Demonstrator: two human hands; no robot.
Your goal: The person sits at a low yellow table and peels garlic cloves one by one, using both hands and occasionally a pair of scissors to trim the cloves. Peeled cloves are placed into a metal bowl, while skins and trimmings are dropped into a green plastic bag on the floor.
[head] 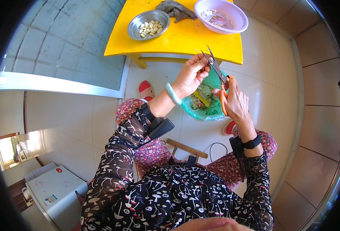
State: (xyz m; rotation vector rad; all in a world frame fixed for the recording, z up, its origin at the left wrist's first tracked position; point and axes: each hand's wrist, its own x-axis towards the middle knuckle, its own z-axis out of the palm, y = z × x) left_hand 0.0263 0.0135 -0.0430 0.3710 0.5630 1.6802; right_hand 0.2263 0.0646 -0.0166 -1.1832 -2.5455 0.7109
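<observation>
My right hand (235, 99) holds scissors with orange handles (224, 101), their blades apart and pointing up past my left fingers. My left hand (193, 70), a pale bangle on its wrist, pinches a small pale piece (211, 59) beside the blades; the fingers partly hide it, and it may be a nut or clove. Below both hands stands a green bin with a plastic liner (197, 114), scraps and a yellow wrapper inside. On the yellow table (175, 43), a steel bowl (132, 27) holds several peeled, cream-coloured kernels or cloves. A pinkish-purple basin (241, 23) contains more pale pieces.
A dark grey cloth (175, 10) lies between the bowl and basin. The table's near edge is just beyond my hands. A wooden stool bar (187, 148) shows between my legs, beside a thin black cable (219, 143). A white appliance (56, 187) stands at lower left.
</observation>
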